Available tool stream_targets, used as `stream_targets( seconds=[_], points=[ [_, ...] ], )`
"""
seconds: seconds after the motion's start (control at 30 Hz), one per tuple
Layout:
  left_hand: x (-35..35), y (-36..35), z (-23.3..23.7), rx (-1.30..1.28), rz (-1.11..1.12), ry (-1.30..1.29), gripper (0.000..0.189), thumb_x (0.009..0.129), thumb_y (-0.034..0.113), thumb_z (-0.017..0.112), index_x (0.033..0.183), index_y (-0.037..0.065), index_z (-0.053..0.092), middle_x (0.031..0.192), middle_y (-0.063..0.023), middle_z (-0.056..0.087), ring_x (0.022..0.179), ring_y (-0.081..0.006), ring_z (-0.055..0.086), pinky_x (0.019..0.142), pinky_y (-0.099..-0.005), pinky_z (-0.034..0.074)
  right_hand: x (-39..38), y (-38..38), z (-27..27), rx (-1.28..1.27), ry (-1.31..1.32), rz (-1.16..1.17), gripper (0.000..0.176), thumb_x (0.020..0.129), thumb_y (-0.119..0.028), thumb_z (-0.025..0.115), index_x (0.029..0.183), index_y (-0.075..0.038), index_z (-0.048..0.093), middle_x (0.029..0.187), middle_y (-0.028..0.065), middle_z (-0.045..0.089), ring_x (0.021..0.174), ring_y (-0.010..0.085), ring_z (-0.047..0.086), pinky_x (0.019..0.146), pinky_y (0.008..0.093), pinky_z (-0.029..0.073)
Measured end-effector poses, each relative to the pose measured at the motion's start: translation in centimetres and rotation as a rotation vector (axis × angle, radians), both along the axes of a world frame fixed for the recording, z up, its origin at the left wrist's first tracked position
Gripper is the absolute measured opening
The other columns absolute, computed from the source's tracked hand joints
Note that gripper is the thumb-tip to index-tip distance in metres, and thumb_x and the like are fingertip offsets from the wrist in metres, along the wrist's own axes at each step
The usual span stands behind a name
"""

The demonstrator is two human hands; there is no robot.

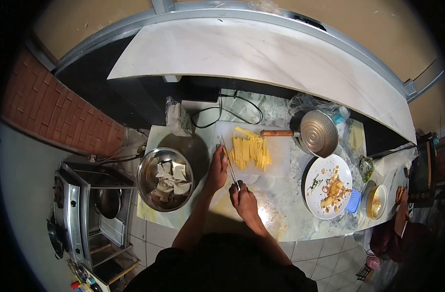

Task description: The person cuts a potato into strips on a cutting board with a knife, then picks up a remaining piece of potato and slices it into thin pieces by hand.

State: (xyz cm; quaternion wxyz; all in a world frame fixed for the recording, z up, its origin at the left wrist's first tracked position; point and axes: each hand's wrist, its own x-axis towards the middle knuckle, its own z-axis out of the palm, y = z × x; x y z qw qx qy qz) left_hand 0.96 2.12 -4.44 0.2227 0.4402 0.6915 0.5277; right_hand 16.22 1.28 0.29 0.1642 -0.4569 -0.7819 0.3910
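A knife [231,168] is held by its dark handle in my right hand [245,203], fingers wrapped round it. Its long blade points away from me, slanting up to the left. My left hand [217,169] is closed at the left side of the blade, thumb and fingers against it near the tip half; the fingertips are partly hidden. Just beyond the blade, yellow strips [251,151] lie in a loose pile on a white cutting board [280,163]. To the left stands a steel bowl [143,182] with pale, flat cut pieces [172,177] inside.
A hammered saucepan [318,134] lies with its wooden handle over the board. A white plate [314,207] of yellow-brown scraps, a blue lid [353,200] and a pale bowl [382,194] stand right. Left is a stove [74,204]. Another person's arm [401,209] shows far right.
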Motion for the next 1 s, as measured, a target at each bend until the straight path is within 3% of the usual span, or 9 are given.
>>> stream_targets(
  seconds=[0.2,0.4,0.47,0.67,1.0],
  points=[
    [0.7,0.0,2.8,-0.156,0.034,-0.018,0.041,0.097,0.020,0.033,0.133,0.000,0.027,0.132,-0.0238,0.037,0.125,-0.0351,0.036,0.102,-0.0376,0.029,0.0,-0.1,0.0,0.030,-0.018,0.007,0.021,0.090,-0.018,0.046,0.097,0.002,0.048,0.069,0.0266,0.058,0.065,0.0462,0.056,0.055,0.0510,0.043],
    [0.7,0.0,2.1,-0.090,0.007,0.064,0.043,0.097,0.018,0.032,0.134,-0.002,0.025,0.133,-0.0251,0.035,0.125,-0.0374,0.034,0.102,-0.0388,0.029,0.1,0.2,-0.2,0.055,-0.006,0.023,0.024,0.089,-0.019,0.046,0.096,0.004,0.046,0.068,0.0280,0.057,0.064,0.0472,0.056,0.055,0.0522,0.043],
    [0.7,0.0,2.5,-0.070,0.003,0.107,0.043,0.097,0.017,0.032,0.134,-0.004,0.025,0.133,-0.0258,0.034,0.126,-0.0380,0.033,0.103,-0.0390,0.029,0.1,0.1,0.2,-0.018,-0.077,0.058,0.022,0.090,-0.021,0.046,0.101,-0.002,0.043,0.077,0.0248,0.058,0.069,0.0447,0.057,0.060,0.0531,0.046],
    [-0.1,-0.2,2.2,-0.006,-0.068,0.166,0.043,0.096,0.014,0.033,0.133,-0.007,0.025,0.128,-0.0271,0.036,0.121,-0.0398,0.037,0.101,-0.0394,0.030,0.1,0.3,0.6,-0.021,-0.083,0.067,0.021,0.090,-0.020,0.046,0.100,-0.002,0.042,0.081,0.0255,0.058,0.074,0.0448,0.057,0.062,0.0528,0.046],
    [-0.2,-0.1,2.6,-0.010,-0.072,0.196,0.040,0.096,0.015,0.034,0.130,-0.006,0.027,0.123,-0.0258,0.038,0.115,-0.0400,0.040,0.098,-0.0396,0.032,-0.3,0.2,0.8,-0.075,-0.099,0.029,0.019,0.088,-0.017,0.047,0.099,-0.002,0.044,0.077,0.0264,0.059,0.073,0.0460,0.057,0.063,0.0525,0.045]
  ],
)
